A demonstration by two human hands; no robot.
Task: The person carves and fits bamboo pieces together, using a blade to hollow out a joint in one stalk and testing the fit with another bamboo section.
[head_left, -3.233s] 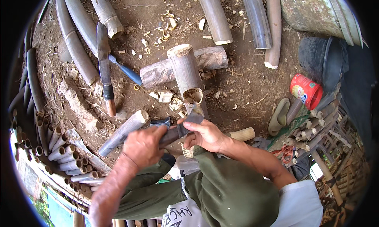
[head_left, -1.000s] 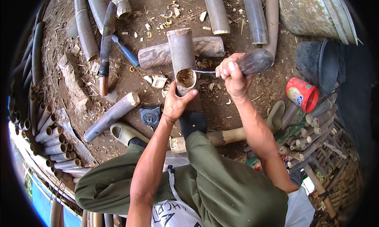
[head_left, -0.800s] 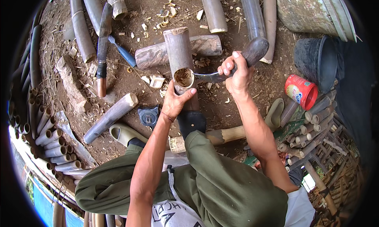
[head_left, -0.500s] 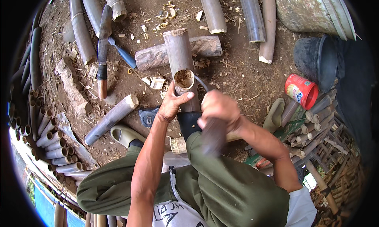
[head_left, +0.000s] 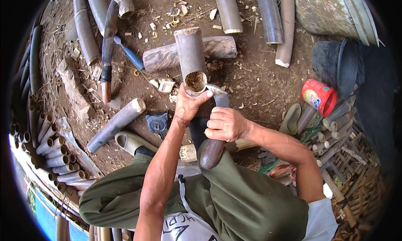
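Bare brown earth, littered with pale wood chips, forms the working surface beyond both hands. Lengths of bamboo lie on it farthest from the hands. To the left of the left hand are a tape measure, a short cut pole and, farther out, a heap of narrow tubes; ahead and to the left lie a long-bladed knife and a blue-handled tool. Well to the right of the right hand stand a black bucket, a red container on its side and a stack of cut sticks.

The bamboo tube extends forward from the left hand, resting across a log; its hollowed opening lies just beyond the thumb. The left hand is partly curled, with fingers at the tube's left side and thumb across its near face. The right hand, just to the right of and nearer the body than the left, is wrapped tightly around the dark handle of a curved knife. The blade points forward and bends left toward the opening's rim; contact there cannot be told.
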